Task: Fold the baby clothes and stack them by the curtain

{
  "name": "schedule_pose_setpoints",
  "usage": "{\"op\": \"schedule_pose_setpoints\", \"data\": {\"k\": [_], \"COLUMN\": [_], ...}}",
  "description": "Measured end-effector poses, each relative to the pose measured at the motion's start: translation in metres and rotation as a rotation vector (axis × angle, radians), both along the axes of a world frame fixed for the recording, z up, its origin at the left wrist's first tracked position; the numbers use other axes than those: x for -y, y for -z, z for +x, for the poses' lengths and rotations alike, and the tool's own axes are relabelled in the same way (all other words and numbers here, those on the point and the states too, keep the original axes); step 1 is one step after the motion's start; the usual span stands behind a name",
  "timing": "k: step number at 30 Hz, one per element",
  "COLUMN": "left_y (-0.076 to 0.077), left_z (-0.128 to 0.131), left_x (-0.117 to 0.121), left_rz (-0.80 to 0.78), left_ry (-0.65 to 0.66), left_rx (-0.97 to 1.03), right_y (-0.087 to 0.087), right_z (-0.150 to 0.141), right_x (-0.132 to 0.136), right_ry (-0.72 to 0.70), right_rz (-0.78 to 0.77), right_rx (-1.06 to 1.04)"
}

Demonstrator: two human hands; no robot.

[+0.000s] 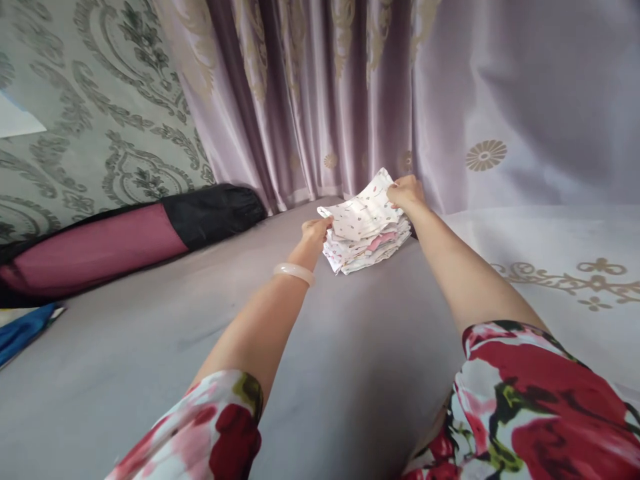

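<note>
A folded white cloth with small coloured prints (361,212) is stretched between my two hands, just over a stack of folded cloths (367,252). My left hand (316,230) pinches its near left corner, and a pale bangle circles that wrist. At the far right corner my right hand (406,193) grips the same cloth with fingers closed. The stack beneath is mostly white and printed, with a bit of pink showing on its front side. Whether the held cloth rests on the stack or is slightly lifted, I cannot tell.
The stack lies on a grey sheeted surface (320,360). A long black and pink bag (125,243) lies along the patterned wall at left. Purple curtains (300,100) hang behind and down the right side. Something blue (25,330) lies at the left edge.
</note>
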State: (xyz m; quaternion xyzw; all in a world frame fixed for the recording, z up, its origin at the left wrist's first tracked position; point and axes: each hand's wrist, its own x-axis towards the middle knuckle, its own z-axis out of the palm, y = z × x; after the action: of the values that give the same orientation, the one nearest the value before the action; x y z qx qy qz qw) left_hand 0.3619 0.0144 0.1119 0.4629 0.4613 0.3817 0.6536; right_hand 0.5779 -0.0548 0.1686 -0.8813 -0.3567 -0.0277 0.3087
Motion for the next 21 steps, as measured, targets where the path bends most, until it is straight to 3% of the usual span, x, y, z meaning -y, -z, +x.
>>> {"op": "schedule_pose_setpoints", "data": {"k": [7,13,17,21], "left_y": [0.013,0.027,0.034,0.043], "left_z": [0.016,0.017,0.004,-0.028], "left_x": [-0.006,-0.002,0.005,0.007], "left_rz": [-0.092,-0.037,0.026,0.140], "left_ry": [0.013,0.068,0.104,0.144], "left_rx": [-0.043,-0.247,-0.315,-0.392], "right_y": [-0.004,0.012,0.028,0.043], "right_z": [0.012,0.013,0.009,0.007], "right_x": [-0.005,-0.007,-0.010,-0.014], "right_ry": [0.042,0.058,0.063,0.087], "right_rz": [-0.064,-0.073,-0.107,-0.156], "right_rx": [-0.095,-0.055,-0.050,-0.004]}}
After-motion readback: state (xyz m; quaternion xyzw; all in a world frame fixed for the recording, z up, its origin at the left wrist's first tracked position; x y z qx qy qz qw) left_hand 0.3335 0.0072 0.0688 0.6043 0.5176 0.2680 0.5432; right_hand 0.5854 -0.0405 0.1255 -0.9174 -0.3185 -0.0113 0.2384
